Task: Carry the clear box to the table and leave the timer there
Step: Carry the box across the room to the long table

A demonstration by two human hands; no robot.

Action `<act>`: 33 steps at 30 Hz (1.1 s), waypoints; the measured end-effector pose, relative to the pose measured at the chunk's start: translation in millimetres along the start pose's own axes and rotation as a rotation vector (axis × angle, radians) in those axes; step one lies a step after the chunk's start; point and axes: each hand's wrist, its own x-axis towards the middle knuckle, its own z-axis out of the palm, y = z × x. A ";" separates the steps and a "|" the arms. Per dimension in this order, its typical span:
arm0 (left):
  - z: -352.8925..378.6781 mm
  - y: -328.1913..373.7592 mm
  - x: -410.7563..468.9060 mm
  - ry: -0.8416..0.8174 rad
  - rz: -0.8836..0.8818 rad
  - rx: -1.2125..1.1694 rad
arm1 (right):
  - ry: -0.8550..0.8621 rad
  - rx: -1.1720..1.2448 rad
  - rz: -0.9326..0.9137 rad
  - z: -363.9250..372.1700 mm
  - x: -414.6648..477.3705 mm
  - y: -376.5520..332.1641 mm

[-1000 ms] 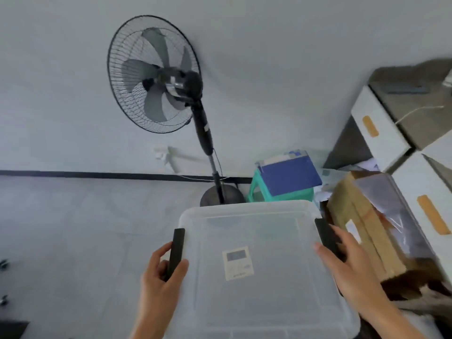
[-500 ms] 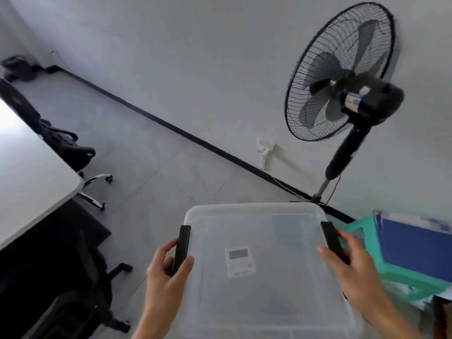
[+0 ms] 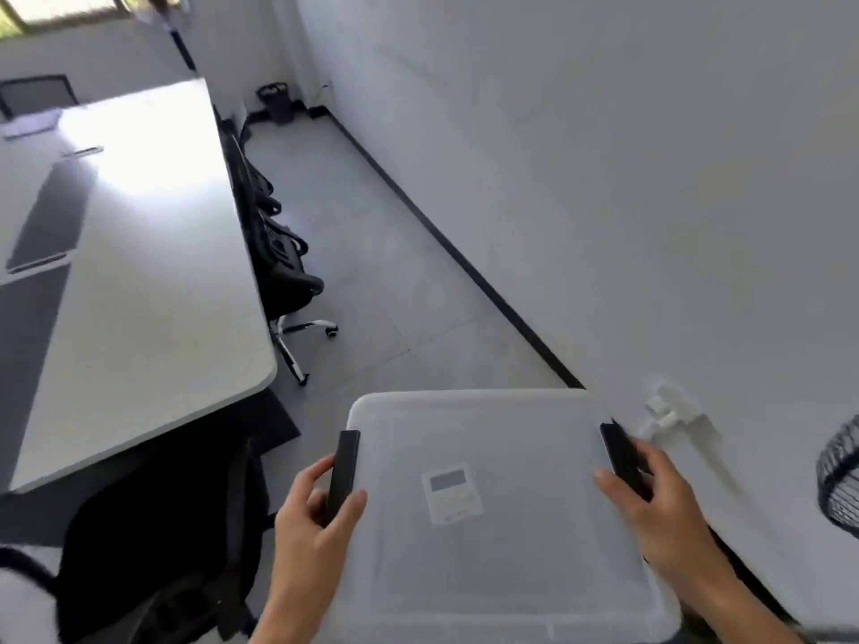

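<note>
I hold the box (image 3: 506, 518) in the air in front of me, over the floor (image 3: 372, 253), not on the table (image 3: 139, 253). It is one clear box with a lid. Through the lid I see one timer (image 3: 452, 494), white with a grey screen, lying near the middle of the box. The box has two black handles, one on each short side. My left hand (image 3: 316, 527) is closed around the left handle (image 3: 343, 471), with the thumb on the lid side. My right hand (image 3: 660, 508) grips the right handle (image 3: 620, 457) the same way. The table is to the left, well apart from the box. Along its right edge stand black chairs (image 3: 279, 267); I cannot count them exactly.
</note>
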 end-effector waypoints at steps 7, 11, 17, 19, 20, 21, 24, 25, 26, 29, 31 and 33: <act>8.0 23.6 102.6 0.190 -0.064 -0.131 | -0.156 -0.036 -0.101 54.7 136.3 -74.7; 14.7 32.4 190.1 0.232 -0.087 -0.159 | -0.181 -0.062 -0.107 98.8 217.7 -108.3; 14.5 86.2 336.1 0.236 -0.076 -0.189 | -0.132 -0.070 -0.090 155.2 331.7 -190.7; 16.5 106.7 382.4 0.229 -0.052 -0.164 | -0.100 -0.060 -0.099 169.0 365.2 -218.8; 18.6 116.9 404.0 0.218 -0.047 -0.153 | -0.090 -0.052 -0.105 174.7 381.6 -231.5; 21.2 127.6 425.0 0.207 -0.041 -0.153 | -0.075 -0.043 -0.105 179.9 397.8 -243.7; 32.1 152.6 488.4 0.190 -0.030 -0.156 | -0.049 -0.038 -0.095 195.8 453.9 -272.2; 37.2 158.6 509.0 0.181 -0.027 -0.153 | -0.055 -0.035 -0.096 201.2 473.8 -279.1; 42.8 162.8 530.3 0.175 -0.031 -0.151 | -0.063 -0.029 -0.094 206.9 495.2 -284.2; 63.1 177.1 600.7 0.193 -0.048 -0.150 | -0.093 -0.005 -0.090 227.4 566.4 -305.1; 77.5 187.7 651.6 0.213 -0.046 -0.157 | -0.116 0.002 -0.091 241.1 620.2 -323.4; 90.3 203.5 697.3 0.226 -0.063 -0.149 | -0.151 -0.010 -0.091 251.8 673.6 -344.1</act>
